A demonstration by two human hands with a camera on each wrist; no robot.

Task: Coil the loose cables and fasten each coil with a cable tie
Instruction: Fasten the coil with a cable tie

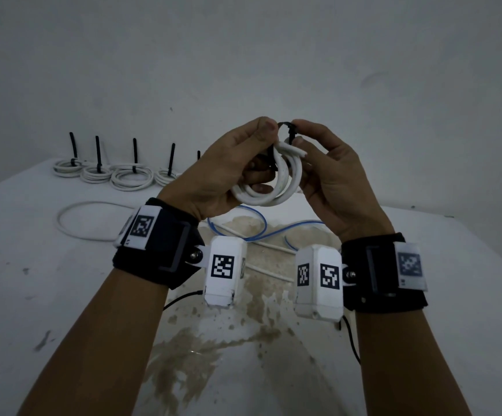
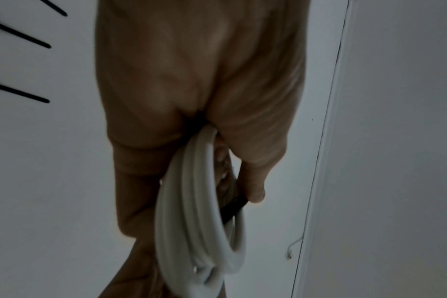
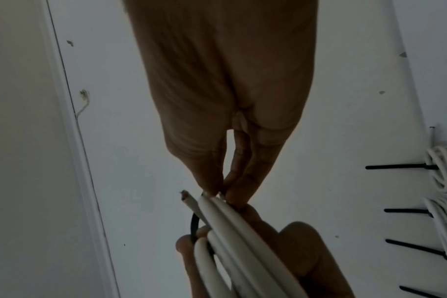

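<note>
Held up above the counter (image 1: 48,265), between both hands: a white cable coil (image 1: 269,183). Left hand (image 1: 222,172) with grip closed on the coil and the black cable tie (image 1: 285,130) looped over its top; right hand (image 1: 330,178) with grip narrow, pinching the tie head (fingertips only). Far left, in a row: four tied coils (image 1: 129,175). Near, beneath the wrists: loose white cable (image 1: 75,217) and blue cable (image 1: 258,223).

Black wrist straps (image 1: 156,244) carry white camera boxes (image 1: 224,270) with square markers.
</note>
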